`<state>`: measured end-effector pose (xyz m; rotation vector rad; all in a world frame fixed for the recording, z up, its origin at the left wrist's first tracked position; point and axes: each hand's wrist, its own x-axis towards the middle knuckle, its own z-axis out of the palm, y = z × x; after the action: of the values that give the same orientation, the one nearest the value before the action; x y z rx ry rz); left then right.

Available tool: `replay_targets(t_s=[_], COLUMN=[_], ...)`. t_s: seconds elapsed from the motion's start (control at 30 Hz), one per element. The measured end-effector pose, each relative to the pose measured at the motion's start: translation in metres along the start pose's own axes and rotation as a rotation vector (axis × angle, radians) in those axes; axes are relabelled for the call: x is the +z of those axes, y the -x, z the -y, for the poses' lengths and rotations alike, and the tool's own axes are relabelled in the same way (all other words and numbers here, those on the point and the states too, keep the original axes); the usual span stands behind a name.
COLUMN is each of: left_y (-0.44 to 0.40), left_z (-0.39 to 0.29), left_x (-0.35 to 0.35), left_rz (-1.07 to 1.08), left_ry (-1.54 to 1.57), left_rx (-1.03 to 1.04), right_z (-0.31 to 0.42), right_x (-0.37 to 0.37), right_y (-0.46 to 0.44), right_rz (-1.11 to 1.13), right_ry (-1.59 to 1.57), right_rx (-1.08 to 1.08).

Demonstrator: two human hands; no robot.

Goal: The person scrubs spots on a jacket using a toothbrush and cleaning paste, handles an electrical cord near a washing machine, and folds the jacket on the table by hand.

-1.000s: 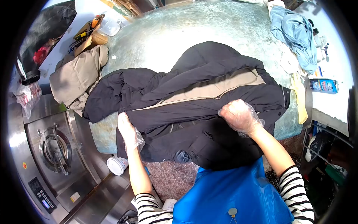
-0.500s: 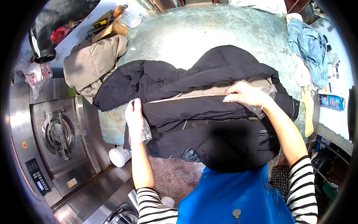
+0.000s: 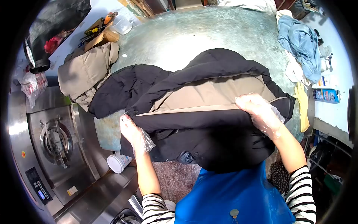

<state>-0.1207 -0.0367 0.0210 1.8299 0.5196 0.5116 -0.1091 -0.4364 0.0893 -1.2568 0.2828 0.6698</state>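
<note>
A black padded jacket (image 3: 194,121) with a beige lining lies across the near side of the table and hangs over its front edge. My left hand (image 3: 135,138), in a clear plastic glove, is closed on the jacket's edge at the left. My right hand (image 3: 259,114), gloved the same way, pinches that edge further right. Between them the edge is drawn fairly straight, and the beige lining (image 3: 212,93) shows in the opening behind it. The fingertips are partly hidden by the fabric.
A beige padded garment (image 3: 87,71) is heaped at the table's (image 3: 160,37) left. On the right are denim clothing (image 3: 298,43), a yellow glove (image 3: 302,108) and a blue spray can (image 3: 326,95). A steel washing machine (image 3: 56,138) and a white tub (image 3: 118,162) stand at lower left.
Both hands have pulled the jacket's edge toward me, and the opening has widened to show much more beige lining. My right hand has moved slightly right and down. The view has shifted a little.
</note>
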Motion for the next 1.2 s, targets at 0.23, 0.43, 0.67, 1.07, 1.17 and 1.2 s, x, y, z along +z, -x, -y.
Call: replay_targets(t_s=[0.23, 0.43, 0.67, 1.07, 1.17, 1.2], left_y=[0.001, -0.004, -0.018, -0.024, -0.052, -0.047], left_z=[-0.016, -0.059, -0.08, -0.072, -0.09, -0.071], left_x=[0.002, 0.015, 0.041, 0.045, 0.021, 0.025], left_rz=[0.011, 0.085, 0.26, 0.263, 0.265, 0.208], left_ry=[-0.034, 0.024, 0.138, 0.048, 0.24, -0.151], left_rx=[0.035, -0.282, -0.709, -0.556, -0.664, -0.199], right_z=[-0.001, -0.011, -0.009, -0.015, 0.001, 0.015], right_x=[0.012, -0.025, -0.053, -0.066, -0.065, -0.08], right_y=[0.01, -0.021, -0.073, -0.086, -0.053, -0.057], right_rz=[-0.294, -0.19, -0.218, -0.228, -0.18, -0.038], right_ry=[-0.069, -0.084, -0.163, 0.007, 0.554, 1.068], right_rx=[0.043, 0.03, 0.17, 0.164, 0.082, 0.263])
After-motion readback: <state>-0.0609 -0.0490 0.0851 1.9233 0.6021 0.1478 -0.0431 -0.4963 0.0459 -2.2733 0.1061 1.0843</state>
